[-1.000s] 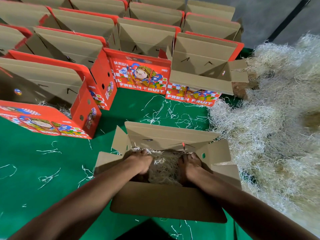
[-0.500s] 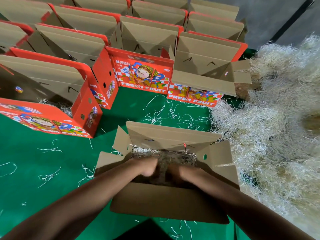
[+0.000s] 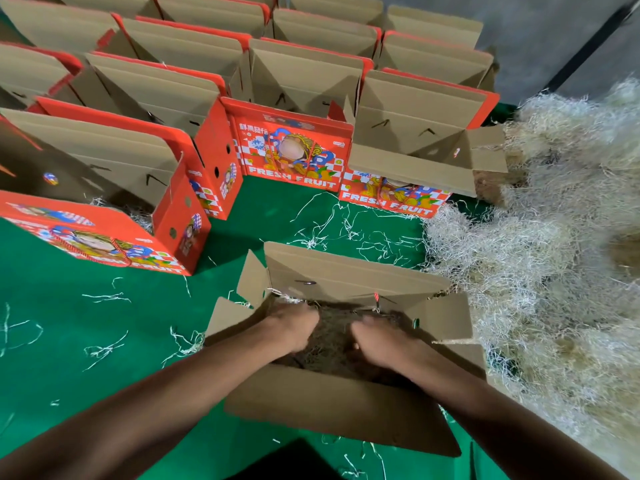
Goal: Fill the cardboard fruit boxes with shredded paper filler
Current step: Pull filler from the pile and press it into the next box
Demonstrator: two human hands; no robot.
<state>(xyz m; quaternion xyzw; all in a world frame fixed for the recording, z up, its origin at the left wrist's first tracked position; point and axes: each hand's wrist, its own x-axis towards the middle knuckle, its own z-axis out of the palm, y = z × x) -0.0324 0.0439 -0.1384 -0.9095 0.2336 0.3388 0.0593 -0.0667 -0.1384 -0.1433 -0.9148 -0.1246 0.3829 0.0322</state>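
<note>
While fingers (image 3: 369, 323) press filler (image 3: 329, 344), box (image 3: 346, 407) open

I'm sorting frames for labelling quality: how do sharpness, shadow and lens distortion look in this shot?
Head view: the hands, left and right, are motion-blurred, fingers indistinct; the filler inside the open box lies in deep shadow; the printed boxes stay fairly sharp; wide-angle bending splays the box rows; the paper pile looks bright and soft, without glare.
</note>
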